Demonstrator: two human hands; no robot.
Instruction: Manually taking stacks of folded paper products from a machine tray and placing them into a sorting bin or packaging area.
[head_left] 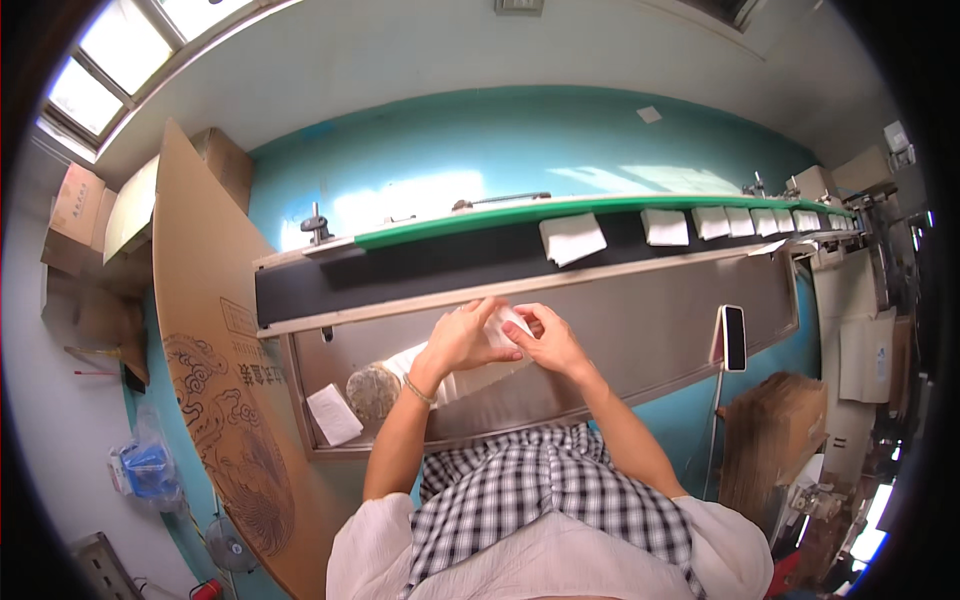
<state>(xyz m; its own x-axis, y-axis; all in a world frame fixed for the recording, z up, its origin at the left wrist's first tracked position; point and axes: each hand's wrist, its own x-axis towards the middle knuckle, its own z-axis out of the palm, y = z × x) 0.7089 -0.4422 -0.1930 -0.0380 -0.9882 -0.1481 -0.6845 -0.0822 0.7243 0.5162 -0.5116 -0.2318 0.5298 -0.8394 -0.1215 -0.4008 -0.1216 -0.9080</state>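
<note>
Left hand (462,338), right hand (553,343): fingers grasping white tissue stack (506,326) from both sides, likely keeping it squared; conveyor belt (430,270) beyond fingers.

The worktop (650,325) lies before the person, with the conveyor belt (420,275) along its far side and the wall (580,130) behind that. Tissue stacks (573,239) sit in a row on the belt, from its middle rightward. Over the worktop, the left hand (460,342) and right hand (555,345) have a tissue wad (508,322) between them. Under the left forearm lies a bundle (373,392), with a paper stack (335,415) just left. A cardboard panel (200,320) stands farther left; a phone (734,338) and cardboard pile (770,425) are to the right.
</note>
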